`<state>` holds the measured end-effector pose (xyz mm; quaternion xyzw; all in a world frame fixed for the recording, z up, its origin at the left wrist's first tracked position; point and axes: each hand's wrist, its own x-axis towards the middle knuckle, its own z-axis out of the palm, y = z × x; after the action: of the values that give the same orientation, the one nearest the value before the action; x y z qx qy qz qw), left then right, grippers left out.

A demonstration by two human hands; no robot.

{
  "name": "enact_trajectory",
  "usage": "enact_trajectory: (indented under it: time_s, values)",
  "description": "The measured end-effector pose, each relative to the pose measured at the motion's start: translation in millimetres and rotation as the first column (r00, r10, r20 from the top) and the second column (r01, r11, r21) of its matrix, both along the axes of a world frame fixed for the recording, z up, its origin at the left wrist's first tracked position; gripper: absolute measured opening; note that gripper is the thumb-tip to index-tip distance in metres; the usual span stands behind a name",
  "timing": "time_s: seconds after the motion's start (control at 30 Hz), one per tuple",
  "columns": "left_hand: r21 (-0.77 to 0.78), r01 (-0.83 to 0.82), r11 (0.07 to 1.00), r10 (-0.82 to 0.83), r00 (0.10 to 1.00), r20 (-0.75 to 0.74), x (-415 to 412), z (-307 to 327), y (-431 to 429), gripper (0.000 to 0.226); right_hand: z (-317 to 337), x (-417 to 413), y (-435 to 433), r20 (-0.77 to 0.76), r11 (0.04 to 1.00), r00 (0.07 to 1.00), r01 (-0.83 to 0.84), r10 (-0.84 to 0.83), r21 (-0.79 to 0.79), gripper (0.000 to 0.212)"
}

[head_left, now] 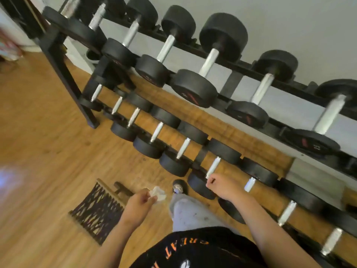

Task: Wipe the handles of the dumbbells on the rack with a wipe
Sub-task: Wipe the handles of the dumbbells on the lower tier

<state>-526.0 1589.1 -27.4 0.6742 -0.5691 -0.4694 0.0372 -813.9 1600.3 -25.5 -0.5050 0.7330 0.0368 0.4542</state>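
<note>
A black two-tier rack (58, 60) holds several black dumbbells with silver handles, the upper row (209, 61) larger than the lower row (183, 147). My left hand (142, 204) pinches a crumpled white wipe (158, 193) in the air over the floor, clear of the rack. My right hand (222, 185) hangs beside the lower row, fingers curled, close to the near end of one silver handle (213, 167); I cannot tell whether it touches it. Nothing shows in that hand.
A wooden floor (48, 151) lies to the left of the rack. A dark patterned basket (98, 207) stands on it near my left hand. My grey trouser leg (185, 211) and shoe (178, 187) are below, by the lower row. A pale wall (289, 26) backs the rack.
</note>
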Motion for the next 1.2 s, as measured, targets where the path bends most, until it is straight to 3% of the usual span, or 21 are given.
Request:
enact_trajectory:
  time_s: [0.27, 0.57, 0.7, 0.93, 1.2]
  values:
    - [-0.166, -0.244, 0.956, 0.24, 0.97, -0.043, 55.1, 37.3, -172.2, 0.03, 37.7, 49.7, -169.0, -0.012, 0.993, 0.999, -0.036, 0.035, -0.115, 0.019]
    - [-0.063, -0.223, 0.973, 0.22, 0.974, -0.057, 111.3, 20.7, -218.6, 0.022, 30.2, 130.0, -245.3, 0.063, 0.991, 0.989, -0.129, 0.131, -0.035, 0.021]
    - [0.019, -0.31, 0.951, 0.31, 0.945, -0.102, 163.3, -6.6, -266.1, 0.026, 21.0, 171.8, -285.6, 0.03, 0.981, 0.983, -0.185, 0.183, 0.058, 0.022]
    - [-0.024, -0.152, 0.988, 0.148, 0.981, -0.127, 265.1, -17.4, -437.2, 0.027, 11.0, 247.3, -400.0, -0.031, 0.997, 0.997, 0.076, -0.076, 0.015, 0.022]
    - [-0.181, -0.165, 0.97, 0.171, 0.985, 0.02, 412.6, 21.0, -587.8, 0.014, 37.8, 373.0, -508.8, 0.069, 0.988, 0.991, 0.119, -0.112, -0.099, 0.017]
